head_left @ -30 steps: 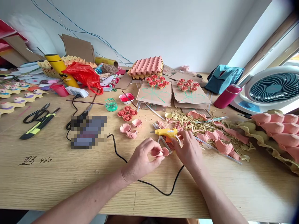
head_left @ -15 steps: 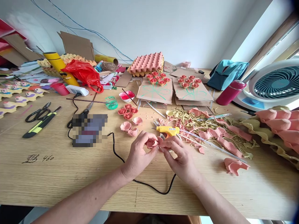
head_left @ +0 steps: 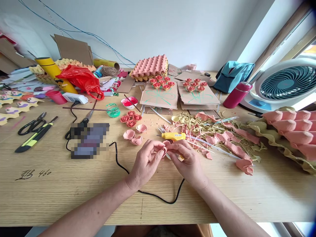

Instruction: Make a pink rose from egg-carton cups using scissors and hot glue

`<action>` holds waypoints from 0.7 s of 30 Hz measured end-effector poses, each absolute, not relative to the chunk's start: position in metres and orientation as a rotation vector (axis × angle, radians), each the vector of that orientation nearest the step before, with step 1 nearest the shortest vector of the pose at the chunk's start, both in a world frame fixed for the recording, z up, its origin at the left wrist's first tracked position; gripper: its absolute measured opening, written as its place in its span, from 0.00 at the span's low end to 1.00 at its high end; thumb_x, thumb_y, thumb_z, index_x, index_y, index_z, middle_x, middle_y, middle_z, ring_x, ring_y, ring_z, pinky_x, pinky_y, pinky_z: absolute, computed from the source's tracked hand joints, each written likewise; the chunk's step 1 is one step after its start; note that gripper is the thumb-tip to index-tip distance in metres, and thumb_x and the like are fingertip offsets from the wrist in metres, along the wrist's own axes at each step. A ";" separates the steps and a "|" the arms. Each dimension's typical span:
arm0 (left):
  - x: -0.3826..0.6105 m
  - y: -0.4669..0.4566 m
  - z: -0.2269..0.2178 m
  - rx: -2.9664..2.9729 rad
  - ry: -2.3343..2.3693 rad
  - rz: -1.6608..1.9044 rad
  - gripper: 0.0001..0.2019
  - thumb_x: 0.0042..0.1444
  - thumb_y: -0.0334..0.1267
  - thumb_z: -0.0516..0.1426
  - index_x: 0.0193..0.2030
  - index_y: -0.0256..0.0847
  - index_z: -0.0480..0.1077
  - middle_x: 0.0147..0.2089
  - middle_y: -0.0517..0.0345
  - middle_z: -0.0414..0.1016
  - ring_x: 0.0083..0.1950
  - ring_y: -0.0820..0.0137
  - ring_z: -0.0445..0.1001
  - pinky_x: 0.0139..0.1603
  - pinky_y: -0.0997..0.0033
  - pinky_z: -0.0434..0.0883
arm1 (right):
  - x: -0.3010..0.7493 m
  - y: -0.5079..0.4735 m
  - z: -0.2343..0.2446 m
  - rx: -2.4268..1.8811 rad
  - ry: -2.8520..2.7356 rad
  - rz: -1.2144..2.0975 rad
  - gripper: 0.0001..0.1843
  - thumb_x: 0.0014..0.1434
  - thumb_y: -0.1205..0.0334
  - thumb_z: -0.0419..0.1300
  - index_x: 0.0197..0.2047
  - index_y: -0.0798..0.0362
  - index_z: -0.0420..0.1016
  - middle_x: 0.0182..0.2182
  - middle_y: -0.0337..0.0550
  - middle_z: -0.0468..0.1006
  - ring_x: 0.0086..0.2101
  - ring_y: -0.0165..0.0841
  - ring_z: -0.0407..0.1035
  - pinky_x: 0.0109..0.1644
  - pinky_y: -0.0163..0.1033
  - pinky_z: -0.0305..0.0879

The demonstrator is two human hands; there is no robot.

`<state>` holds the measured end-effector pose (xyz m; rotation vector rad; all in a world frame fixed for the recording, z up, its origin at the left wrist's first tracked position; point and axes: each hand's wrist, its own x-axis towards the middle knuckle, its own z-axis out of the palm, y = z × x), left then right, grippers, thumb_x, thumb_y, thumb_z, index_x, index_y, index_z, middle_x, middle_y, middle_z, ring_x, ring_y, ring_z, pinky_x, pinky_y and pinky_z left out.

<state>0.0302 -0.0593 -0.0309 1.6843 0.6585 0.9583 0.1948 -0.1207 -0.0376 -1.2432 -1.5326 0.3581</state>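
Observation:
Both of my hands meet over the middle of the wooden table (head_left: 74, 184). My left hand (head_left: 145, 161) and my right hand (head_left: 186, 161) pinch a small pink paper flower (head_left: 166, 146) between their fingertips. Just behind the hands lies a yellow glue gun (head_left: 174, 136), its black cord (head_left: 148, 192) running under my wrists. Finished pink and red paper flowers (head_left: 132, 123) lie in a cluster to the left of the hands.
Pink egg-carton scraps and straw-like strips (head_left: 217, 135) litter the right. A loose pink carton piece (head_left: 245, 165) lies near the front right. Scissors (head_left: 31, 124) and a utility knife (head_left: 34, 138) lie far left. A fan (head_left: 283, 85), maroon bottle (head_left: 237, 94) and stacked egg trays (head_left: 150, 67) stand behind.
My right hand left the glue gun and came to the flower in my left hand. Both hands now pinch it together. The view shifted slightly right.

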 end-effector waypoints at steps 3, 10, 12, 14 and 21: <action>0.030 -0.060 -0.029 1.658 0.639 0.958 0.08 0.68 0.39 0.53 0.46 0.39 0.70 0.42 0.54 0.73 0.39 0.71 0.76 0.40 0.71 0.78 | 0.196 -0.121 -0.038 -1.254 -1.537 0.328 0.09 0.65 0.69 0.61 0.46 0.47 0.78 0.40 0.44 0.76 0.41 0.34 0.75 0.45 0.40 0.76; 0.030 -0.058 -0.029 1.593 0.651 0.956 0.03 0.63 0.33 0.58 0.41 0.38 0.72 0.40 0.56 0.73 0.37 0.74 0.77 0.40 0.74 0.78 | 0.198 -0.123 -0.037 -1.205 -1.557 0.357 0.09 0.65 0.70 0.62 0.46 0.48 0.77 0.40 0.43 0.76 0.40 0.32 0.74 0.44 0.38 0.76; 0.029 -0.058 -0.028 1.602 0.660 0.958 0.02 0.63 0.33 0.59 0.40 0.38 0.73 0.40 0.56 0.74 0.36 0.75 0.78 0.39 0.75 0.78 | 0.199 -0.123 -0.037 -1.184 -1.552 0.400 0.09 0.65 0.70 0.62 0.47 0.48 0.76 0.41 0.43 0.76 0.40 0.32 0.74 0.44 0.38 0.77; 0.028 -0.059 -0.027 1.629 0.662 0.972 0.02 0.62 0.32 0.59 0.40 0.38 0.73 0.40 0.57 0.74 0.34 0.76 0.78 0.38 0.76 0.78 | 0.200 -0.123 -0.038 -1.173 -1.547 0.440 0.08 0.65 0.69 0.62 0.47 0.48 0.76 0.41 0.44 0.76 0.40 0.32 0.74 0.44 0.38 0.77; 0.028 -0.059 -0.027 1.728 0.649 1.013 0.03 0.62 0.31 0.59 0.40 0.38 0.74 0.40 0.56 0.73 0.37 0.74 0.80 0.38 0.76 0.79 | 0.199 -0.123 -0.037 -1.154 -1.518 0.485 0.05 0.65 0.66 0.62 0.44 0.48 0.76 0.40 0.44 0.75 0.40 0.33 0.74 0.42 0.38 0.77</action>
